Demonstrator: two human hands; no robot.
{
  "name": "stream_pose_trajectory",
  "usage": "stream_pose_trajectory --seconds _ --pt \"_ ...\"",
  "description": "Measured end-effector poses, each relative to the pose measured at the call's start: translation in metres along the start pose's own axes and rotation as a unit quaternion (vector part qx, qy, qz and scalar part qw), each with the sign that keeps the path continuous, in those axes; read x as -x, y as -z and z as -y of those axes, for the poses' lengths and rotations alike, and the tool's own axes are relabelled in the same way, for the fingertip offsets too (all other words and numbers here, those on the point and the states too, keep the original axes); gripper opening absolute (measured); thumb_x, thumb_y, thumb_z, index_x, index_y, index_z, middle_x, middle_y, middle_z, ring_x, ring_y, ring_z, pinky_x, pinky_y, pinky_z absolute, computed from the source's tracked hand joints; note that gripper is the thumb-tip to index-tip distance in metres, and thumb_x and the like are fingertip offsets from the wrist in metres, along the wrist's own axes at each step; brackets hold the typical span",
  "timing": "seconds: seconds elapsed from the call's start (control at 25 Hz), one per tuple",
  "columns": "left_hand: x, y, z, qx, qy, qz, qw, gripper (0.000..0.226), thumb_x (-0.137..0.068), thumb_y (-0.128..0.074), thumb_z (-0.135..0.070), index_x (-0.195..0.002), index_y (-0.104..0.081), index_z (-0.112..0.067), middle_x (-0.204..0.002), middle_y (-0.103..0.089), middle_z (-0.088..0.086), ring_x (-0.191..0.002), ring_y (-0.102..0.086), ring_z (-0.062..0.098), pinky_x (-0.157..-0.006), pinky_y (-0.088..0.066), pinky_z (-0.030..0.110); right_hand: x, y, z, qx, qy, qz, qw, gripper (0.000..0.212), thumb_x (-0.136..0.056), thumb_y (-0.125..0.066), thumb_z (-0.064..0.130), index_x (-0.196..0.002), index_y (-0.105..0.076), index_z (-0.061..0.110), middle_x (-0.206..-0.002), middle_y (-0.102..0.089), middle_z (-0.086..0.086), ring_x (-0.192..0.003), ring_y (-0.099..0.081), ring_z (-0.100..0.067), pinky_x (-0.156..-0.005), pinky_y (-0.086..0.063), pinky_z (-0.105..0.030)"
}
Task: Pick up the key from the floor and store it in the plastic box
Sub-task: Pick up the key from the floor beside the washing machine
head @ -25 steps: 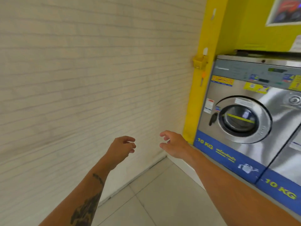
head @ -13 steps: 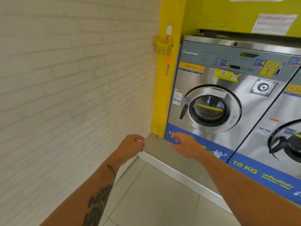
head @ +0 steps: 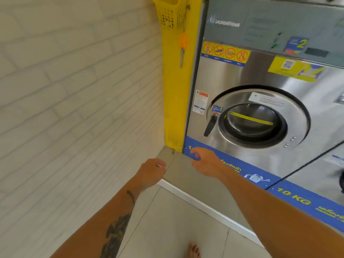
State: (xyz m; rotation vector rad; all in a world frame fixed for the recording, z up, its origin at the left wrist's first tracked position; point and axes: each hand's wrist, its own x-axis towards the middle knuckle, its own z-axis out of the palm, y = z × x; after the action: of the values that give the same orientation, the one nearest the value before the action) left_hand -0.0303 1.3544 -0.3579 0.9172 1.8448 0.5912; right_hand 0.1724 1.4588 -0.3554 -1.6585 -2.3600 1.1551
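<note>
Key [head: 173,152]: small metal object, lying flat on the raised grey ledge [head: 188,174], tight in the corner at the foot of the yellow post [head: 176,101]. Blur hides its exact outline.
Right hand [head: 205,162]: just right of the key and apart from it, low over the ledge, fingers spread loosely, holding nothing.
Left hand [head: 151,172]: below-left of the key, near the ledge's edge, fingers curled under. Whether anything sits in that curl cannot be told.
Box [head: 172,13]: yellow perforated plastic, hung high on the post, directly above the key. Only its lower part is in view.
Washer [head: 260,101]: immediately right of the key; its blue lower panel forms one wall of the corner.
Step in hand: reach to the key; likely not yet touched.
Method: bring thumb and forefinger of the right hand in from the open side, away from the post. Because the key lies flat, drag it clear of the corner first, or tip up one edge, then pinch.
Risk: a push could drive it against the post base.
</note>
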Motion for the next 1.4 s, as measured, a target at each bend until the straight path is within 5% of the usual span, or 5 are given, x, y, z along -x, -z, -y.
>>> stream_pose_trajectory --seconds 0.4,0.64,0.88,1.08,1.4 --pt "-0.201 0.004 0.012 -0.076 0.014 0.015 0.997 0.042 -0.090 -0.047 -0.018 -0.130 -0.059 -0.020 -0.124 -0.063 0.007 -0.102 -0.064 0.026 -0.085 -0.056 0.036 -0.196 -0.043 -0.024 -0.029 -0.060 0.039 0.997 0.047 -0.095 -0.060 0.016 -0.142 -0.052 0.018 -0.141 -0.055 -0.010 -0.124 -0.055 -0.027 -0.096 -0.042 -0.031" --pt "-0.338 -0.042 0.074 -0.146 0.010 0.055 0.988 0.045 -0.090 -0.046 -0.019 -0.135 -0.054 -0.019 -0.136 -0.057 0.006 -0.122 -0.056 0.024 -0.101 -0.047 0.037 -0.304 -0.113 -0.092 -0.039 -0.100 0.049 0.993 0.053 -0.093 -0.061 0.015 -0.144 -0.048 0.019 -0.144 -0.051 -0.010 -0.125 -0.053 -0.024 -0.100 -0.042 -0.031" --pt "-0.509 -0.118 0.163 -0.224 -0.052 0.017 0.973 0.052 -0.092 -0.049 -0.020 -0.143 -0.044 -0.019 -0.144 -0.046 0.007 -0.132 -0.046 0.028 -0.105 -0.040 0.037 -0.417 -0.215 -0.202 0.074 -0.071 0.076 0.992 0.072 -0.091 -0.063 0.030 -0.155 -0.030 0.022 -0.158 -0.034 -0.007 -0.145 -0.030 -0.030 -0.114 -0.034 -0.046" --pt "-0.617 -0.159 0.219 -0.268 -0.132 -0.013 0.954 0.062 -0.090 -0.047 -0.007 -0.149 -0.036 -0.021 -0.153 -0.038 0.002 -0.137 -0.041 0.025 -0.109 -0.040 0.040 -0.483 -0.295 -0.278 0.178 -0.048 0.091 0.979 0.081 -0.092 -0.060 0.039 -0.159 -0.016 0.021 -0.166 -0.014 -0.007 -0.152 -0.013 -0.030 -0.117 -0.026 -0.045" --pt "-0.695 -0.194 0.256 -0.306 -0.225 -0.029 0.925 0.069 -0.080 -0.056 0.006 -0.144 -0.046 -0.016 -0.158 -0.032 0.008 -0.144 -0.032 0.029 -0.111 -0.038 0.045 -0.510 -0.377 -0.337 0.241 -0.027 0.076 0.967 0.087 -0.094 -0.041 0.042 -0.159 0.013 0.022 -0.166 0.028 -0.012 -0.152 0.026 -0.036 -0.122 0.008 -0.060"
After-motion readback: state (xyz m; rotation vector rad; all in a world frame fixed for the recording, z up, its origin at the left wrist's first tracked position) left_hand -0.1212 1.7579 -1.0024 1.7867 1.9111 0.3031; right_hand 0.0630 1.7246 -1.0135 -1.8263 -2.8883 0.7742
